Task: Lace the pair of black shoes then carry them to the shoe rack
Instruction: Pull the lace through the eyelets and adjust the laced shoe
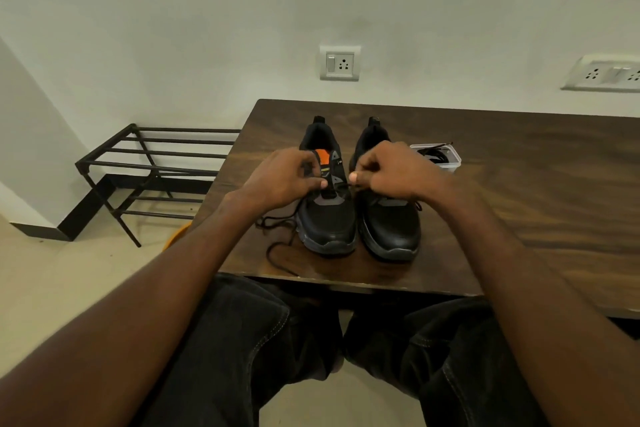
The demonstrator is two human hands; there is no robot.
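Two black shoes stand side by side, toes toward me, on the dark wooden table (519,184). The left shoe (327,218) has an orange tag on its tongue. Its black lace (277,246) trails off its left side onto the table near the front edge. My left hand (284,180) pinches the lace over the left shoe's eyelets. My right hand (388,170) pinches the lace's other end just to the right, above the gap between the shoes. The right shoe (391,229) is partly hidden by my right hand.
A small clear plastic box (446,158) with another black lace inside stands behind the right shoe. A black metal shoe rack (152,166) stands on the floor left of the table, against the wall. My knees are under the table's front edge.
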